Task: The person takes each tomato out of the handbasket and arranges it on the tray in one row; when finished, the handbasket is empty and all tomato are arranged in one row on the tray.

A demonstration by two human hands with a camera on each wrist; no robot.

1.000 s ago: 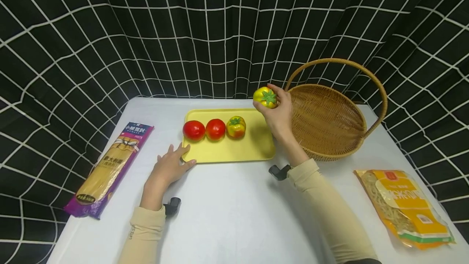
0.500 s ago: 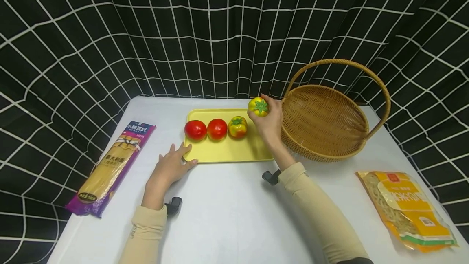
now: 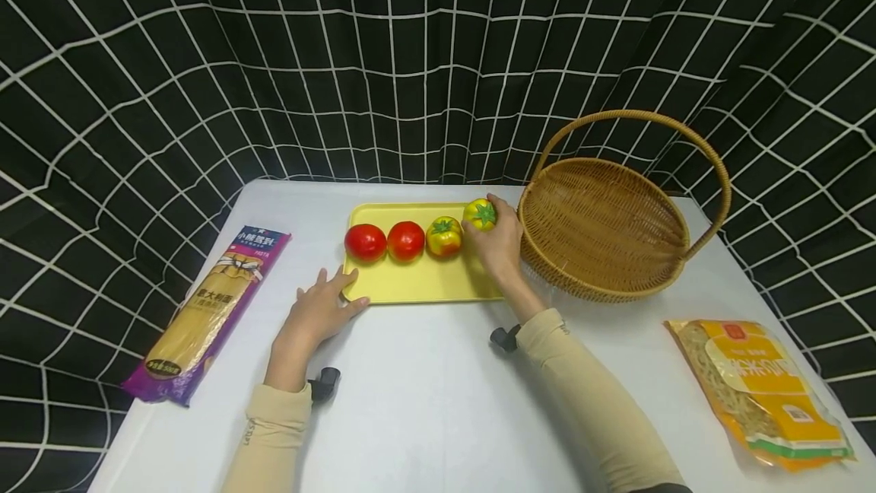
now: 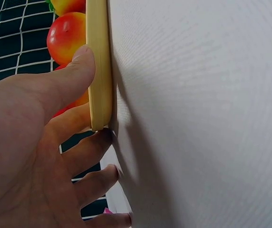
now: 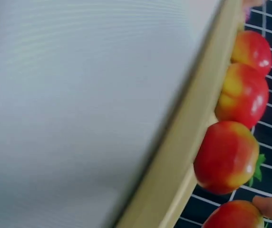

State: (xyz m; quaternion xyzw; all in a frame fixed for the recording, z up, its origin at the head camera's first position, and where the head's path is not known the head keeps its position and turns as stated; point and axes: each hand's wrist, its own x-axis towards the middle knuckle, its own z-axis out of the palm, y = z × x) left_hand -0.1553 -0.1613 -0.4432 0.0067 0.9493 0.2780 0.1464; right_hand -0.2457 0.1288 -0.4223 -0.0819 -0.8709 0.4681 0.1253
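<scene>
My right hand (image 3: 497,244) pinches a yellow-green tomato (image 3: 479,213) with a green leafy top, over the right part of the yellow tray (image 3: 411,287). In the right wrist view this tomato (image 5: 233,217) shows red at the lower edge, beside a fingertip. Left of it, a yellow-and-red tomato (image 3: 443,237) and two red tomatoes, one in the middle (image 3: 406,241) and one at the end (image 3: 366,243), lie in a row on the tray. My left hand (image 3: 318,314) rests at the tray's front left corner, fingers spread; its thumb (image 4: 81,66) touches the rim.
A wicker basket (image 3: 602,227) with a tall handle stands right of the tray, tilted toward me. A purple pasta pack (image 3: 212,310) lies at the left, and an orange noodle bag (image 3: 760,386) at the front right. A black gridded curtain (image 3: 424,59) surrounds the white table (image 3: 424,394).
My right hand has moved left and down with the tomato, from above the tray's back right corner to beside the yellow-and-red tomato. The left hand has stayed at the tray's corner.
</scene>
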